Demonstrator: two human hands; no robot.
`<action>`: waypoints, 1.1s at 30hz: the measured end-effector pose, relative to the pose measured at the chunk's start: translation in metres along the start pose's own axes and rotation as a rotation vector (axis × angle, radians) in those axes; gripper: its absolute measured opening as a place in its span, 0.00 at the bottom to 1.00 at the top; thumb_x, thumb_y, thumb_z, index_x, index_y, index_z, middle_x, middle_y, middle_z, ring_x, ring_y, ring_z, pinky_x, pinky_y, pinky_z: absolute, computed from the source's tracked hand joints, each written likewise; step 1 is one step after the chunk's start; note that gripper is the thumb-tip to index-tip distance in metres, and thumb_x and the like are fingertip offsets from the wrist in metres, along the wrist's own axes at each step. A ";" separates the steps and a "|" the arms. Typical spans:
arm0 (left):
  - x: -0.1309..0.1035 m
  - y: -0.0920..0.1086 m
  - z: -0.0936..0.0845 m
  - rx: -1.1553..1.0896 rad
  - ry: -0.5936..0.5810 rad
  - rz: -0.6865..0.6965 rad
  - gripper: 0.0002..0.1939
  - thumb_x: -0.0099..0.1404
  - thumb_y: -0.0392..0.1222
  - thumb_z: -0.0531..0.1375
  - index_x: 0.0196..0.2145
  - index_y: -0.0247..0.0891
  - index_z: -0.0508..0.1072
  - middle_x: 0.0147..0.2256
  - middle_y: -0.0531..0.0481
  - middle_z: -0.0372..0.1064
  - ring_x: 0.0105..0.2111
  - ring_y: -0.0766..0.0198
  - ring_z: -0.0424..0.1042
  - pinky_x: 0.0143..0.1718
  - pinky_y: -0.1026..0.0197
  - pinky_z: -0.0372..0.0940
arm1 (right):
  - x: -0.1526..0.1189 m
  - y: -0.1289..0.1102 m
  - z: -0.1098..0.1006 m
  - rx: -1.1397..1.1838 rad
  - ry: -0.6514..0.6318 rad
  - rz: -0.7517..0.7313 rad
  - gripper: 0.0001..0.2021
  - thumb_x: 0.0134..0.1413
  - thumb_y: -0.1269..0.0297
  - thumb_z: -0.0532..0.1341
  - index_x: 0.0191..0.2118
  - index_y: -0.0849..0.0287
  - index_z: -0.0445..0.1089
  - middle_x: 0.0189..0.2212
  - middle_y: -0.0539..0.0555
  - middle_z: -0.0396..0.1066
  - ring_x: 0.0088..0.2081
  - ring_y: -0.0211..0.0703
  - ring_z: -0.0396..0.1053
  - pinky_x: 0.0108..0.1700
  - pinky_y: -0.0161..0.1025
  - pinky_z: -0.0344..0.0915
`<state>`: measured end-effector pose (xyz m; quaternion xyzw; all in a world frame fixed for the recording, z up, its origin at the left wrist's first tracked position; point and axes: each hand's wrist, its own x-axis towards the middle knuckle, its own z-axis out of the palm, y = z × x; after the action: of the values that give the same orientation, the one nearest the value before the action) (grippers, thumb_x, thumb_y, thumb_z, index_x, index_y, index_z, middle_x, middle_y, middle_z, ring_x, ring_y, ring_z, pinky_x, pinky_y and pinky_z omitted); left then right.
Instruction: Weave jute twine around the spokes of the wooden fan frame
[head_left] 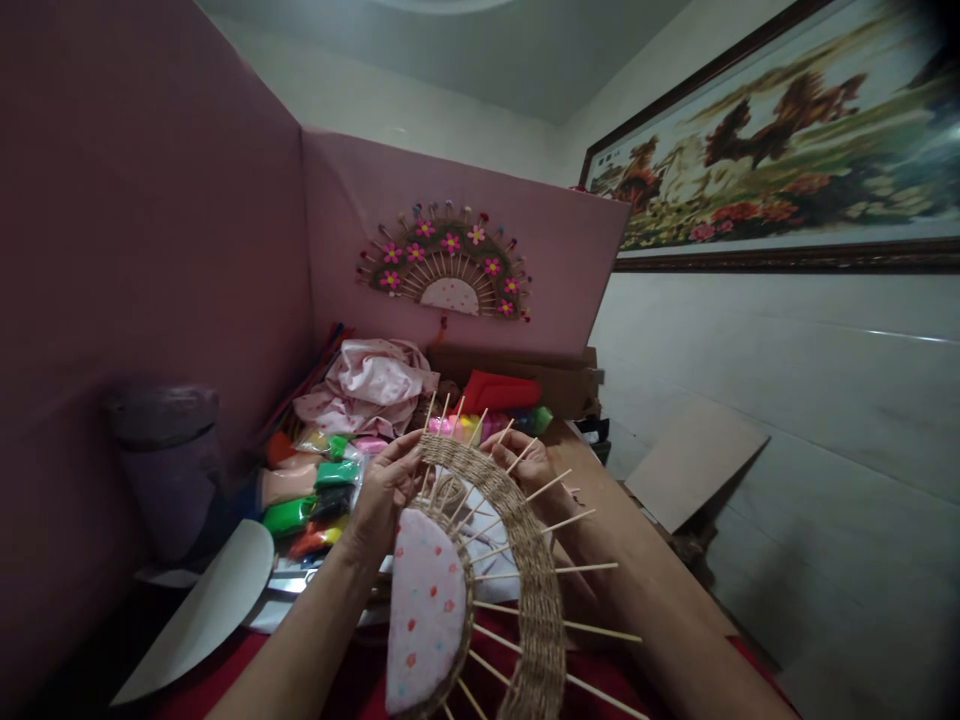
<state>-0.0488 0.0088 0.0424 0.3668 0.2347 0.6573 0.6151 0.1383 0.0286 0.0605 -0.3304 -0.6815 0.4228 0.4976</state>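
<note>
Room above coloured packets (pixel 330 500); jutting sticks (pixel 592 568) obstruct outside woven band (pixel 536 570).

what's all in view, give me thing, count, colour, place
panels: 2, pink, left and back
flowered fan: 1, brown and pink, back panel
woven fan: 1, tan and pale pink, lower centre
framed picture: 1, multicoloured, upper right
cloth: 1, pale pink, beyond packets
packets: several, mixed colours, left of centre
sheet: 1, red, below flowered fan
twine ball: 1, brown, behind woven fan
cardboard: count unclear, brown, below back panel
half disc: 1, pale, lower left
container: 1, purplish, far left
board: 1, light brown, right
left hand: 1, bare, on woven fan
right hand: 1, bare, at woven fan
</note>
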 end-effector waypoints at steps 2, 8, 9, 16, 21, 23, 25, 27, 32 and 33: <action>0.000 0.000 0.000 -0.004 0.002 0.008 0.15 0.52 0.35 0.62 0.39 0.37 0.71 0.34 0.48 0.72 0.28 0.68 0.71 0.29 0.67 0.66 | 0.001 0.000 -0.004 0.122 -0.043 0.005 0.08 0.49 0.60 0.61 0.32 0.59 0.70 0.27 0.52 0.69 0.27 0.38 0.66 0.30 0.36 0.62; -0.002 0.000 0.002 -0.028 0.019 0.011 0.16 0.51 0.35 0.62 0.40 0.39 0.71 0.33 0.49 0.73 0.29 0.66 0.71 0.29 0.66 0.66 | 0.003 -0.004 -0.016 0.083 -0.121 0.040 0.10 0.42 0.60 0.65 0.32 0.58 0.72 0.27 0.52 0.70 0.27 0.38 0.66 0.29 0.35 0.61; -0.002 0.000 0.002 -0.024 0.024 0.009 0.16 0.51 0.35 0.62 0.40 0.39 0.71 0.32 0.50 0.73 0.28 0.66 0.71 0.28 0.66 0.66 | 0.003 -0.004 -0.017 0.056 -0.123 0.049 0.10 0.42 0.59 0.64 0.32 0.58 0.72 0.27 0.52 0.70 0.27 0.38 0.66 0.29 0.35 0.60; -0.002 0.000 0.002 -0.009 0.035 0.026 0.14 0.50 0.34 0.63 0.38 0.39 0.72 0.29 0.52 0.73 0.24 0.68 0.70 0.26 0.66 0.65 | 0.003 -0.007 -0.017 0.012 -0.118 0.054 0.07 0.42 0.59 0.63 0.30 0.54 0.72 0.26 0.50 0.71 0.25 0.37 0.65 0.25 0.34 0.59; -0.001 -0.001 0.001 0.030 0.053 0.006 0.13 0.50 0.34 0.63 0.36 0.35 0.72 0.28 0.51 0.73 0.23 0.70 0.69 0.24 0.69 0.64 | 0.007 -0.006 -0.018 0.008 -0.081 0.034 0.08 0.39 0.59 0.65 0.28 0.56 0.72 0.25 0.51 0.71 0.27 0.38 0.66 0.28 0.35 0.61; -0.001 -0.002 0.001 0.024 0.041 0.029 0.12 0.50 0.35 0.63 0.36 0.35 0.71 0.28 0.51 0.72 0.23 0.70 0.69 0.24 0.68 0.65 | 0.008 -0.005 -0.018 0.002 -0.057 0.027 0.09 0.37 0.59 0.66 0.27 0.56 0.72 0.25 0.50 0.71 0.28 0.39 0.67 0.29 0.36 0.61; -0.001 -0.002 0.002 -0.003 0.032 0.051 0.16 0.51 0.35 0.63 0.39 0.37 0.69 0.30 0.51 0.72 0.25 0.68 0.70 0.26 0.67 0.65 | 0.008 -0.006 -0.017 -0.022 -0.022 0.031 0.08 0.37 0.58 0.65 0.26 0.55 0.72 0.25 0.50 0.71 0.28 0.40 0.67 0.28 0.36 0.60; -0.001 -0.001 0.003 -0.012 0.031 0.056 0.20 0.51 0.34 0.63 0.43 0.39 0.67 0.31 0.51 0.72 0.27 0.67 0.71 0.27 0.67 0.66 | 0.008 -0.007 -0.016 -0.041 0.010 0.039 0.07 0.39 0.57 0.65 0.26 0.53 0.72 0.26 0.50 0.71 0.28 0.41 0.66 0.26 0.36 0.59; -0.002 0.000 0.004 0.004 0.035 0.035 0.23 0.51 0.34 0.63 0.46 0.37 0.65 0.32 0.49 0.72 0.28 0.68 0.71 0.27 0.68 0.66 | 0.007 -0.007 -0.017 -0.014 0.003 0.028 0.07 0.38 0.57 0.66 0.26 0.52 0.72 0.25 0.51 0.70 0.26 0.41 0.64 0.25 0.37 0.56; -0.001 0.000 0.004 0.001 0.034 0.029 0.23 0.51 0.34 0.63 0.46 0.37 0.65 0.33 0.49 0.72 0.28 0.68 0.71 0.27 0.68 0.67 | 0.008 -0.007 -0.017 -0.008 -0.003 0.044 0.08 0.37 0.56 0.66 0.26 0.53 0.72 0.24 0.51 0.70 0.24 0.39 0.62 0.24 0.36 0.54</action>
<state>-0.0457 0.0070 0.0442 0.3591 0.2402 0.6723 0.6011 0.1519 0.0365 0.0724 -0.3467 -0.6765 0.4315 0.4858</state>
